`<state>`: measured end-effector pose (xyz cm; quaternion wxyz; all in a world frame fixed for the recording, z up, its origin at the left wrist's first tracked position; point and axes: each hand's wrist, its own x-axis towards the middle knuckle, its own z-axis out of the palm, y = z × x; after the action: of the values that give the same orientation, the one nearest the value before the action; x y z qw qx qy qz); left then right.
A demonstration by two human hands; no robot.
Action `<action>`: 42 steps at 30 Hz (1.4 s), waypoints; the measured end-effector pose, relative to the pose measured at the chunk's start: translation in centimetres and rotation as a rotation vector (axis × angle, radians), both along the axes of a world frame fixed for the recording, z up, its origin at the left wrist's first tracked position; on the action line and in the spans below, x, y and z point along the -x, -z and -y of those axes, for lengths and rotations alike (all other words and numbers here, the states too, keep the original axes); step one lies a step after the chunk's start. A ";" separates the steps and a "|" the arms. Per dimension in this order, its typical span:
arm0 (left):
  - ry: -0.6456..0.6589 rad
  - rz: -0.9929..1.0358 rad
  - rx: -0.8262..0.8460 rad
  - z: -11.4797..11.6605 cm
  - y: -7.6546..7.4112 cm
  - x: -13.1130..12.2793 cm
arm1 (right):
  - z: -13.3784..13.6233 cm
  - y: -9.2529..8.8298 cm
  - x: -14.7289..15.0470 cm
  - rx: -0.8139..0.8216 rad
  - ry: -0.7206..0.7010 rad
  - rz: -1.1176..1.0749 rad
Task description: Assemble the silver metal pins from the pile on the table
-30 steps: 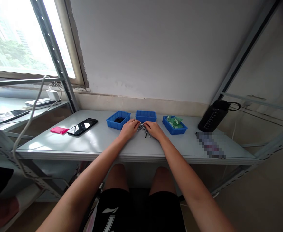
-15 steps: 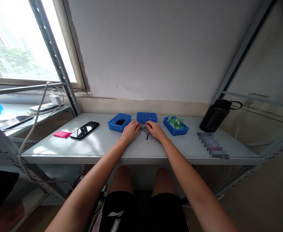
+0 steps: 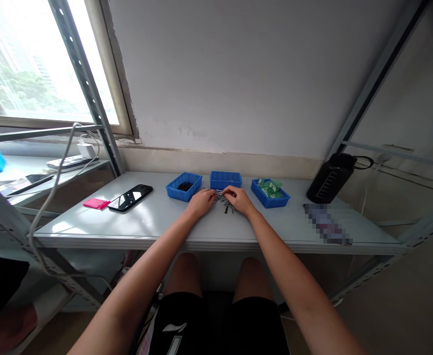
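Note:
A small heap of slim silvery metal pieces point(image 3: 226, 203) lies on the table between my two hands; their exact kind is too small to tell. My left hand point(image 3: 201, 202) rests at the heap's left side, its fingers curled inward over the pieces. From the right, my right hand point(image 3: 238, 198) bends thumb and fingers together at the heap's upper edge. Whatever sits between the fingertips of either hand is too small to make out. Just behind the hands stands a blue bin point(image 3: 225, 180) with a few tiny bits in it.
Left of it, another blue bin point(image 3: 175, 193) holds black parts. A third bin point(image 3: 271, 201) holds green-and-clear packets. Further left lie a phone point(image 3: 130, 198) and a pink item point(image 3: 96, 203). A black bottle point(image 3: 330, 178) and a blurred flat object point(image 3: 327, 224) are at the right.
The fingertips of both hands have drawn slightly apart, and my left hand has turned a little at the heap. The view has shifted slightly; the bins stay where they were.

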<state>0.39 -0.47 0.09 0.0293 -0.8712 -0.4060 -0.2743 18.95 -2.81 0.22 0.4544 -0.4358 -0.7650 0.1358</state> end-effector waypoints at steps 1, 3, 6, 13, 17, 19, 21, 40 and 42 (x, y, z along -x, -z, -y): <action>0.001 -0.001 0.002 0.0 0.0 0.0 | 0.1 -0.1 0.0 0.006 -0.001 -0.006; -0.002 0.001 0.006 0.0 0.0 -0.1 | 0.1 -0.1 -0.1 0.014 0.006 -0.020; -0.022 0.014 0.007 -0.1 0.2 -0.1 | -0.1 0.0 -0.3 0.011 0.064 -0.054; 0.019 -0.067 0.027 -0.2 0.3 0.0 | -1.9 1.1 -1.8 0.002 0.298 -0.070; 0.033 -0.106 0.013 0.0 0.4 -0.1 | -2.7 1.8 -2.6 -0.008 0.410 0.004; 0.039 -0.118 0.007 0.0 0.5 -0.1 | -3.0 2.1 -2.8 -0.008 0.437 0.045; 0.040 -0.124 0.006 -0.1 0.6 -0.1 | -3.2 2.2 -2.7 -0.008 0.438 0.083; 0.066 0.056 -0.014 -0.1 0.0 -0.3 | -0.5 0.3 -0.4 -0.028 0.082 0.164; 0.076 0.063 -0.013 0.1 -0.1 -0.3 | -0.3 0.2 -0.2 -0.004 0.033 0.160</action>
<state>0.70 -0.54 0.24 0.0118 -0.8767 -0.3715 -0.3054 19.19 -2.53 0.02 0.3951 -0.4570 -0.7917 0.0913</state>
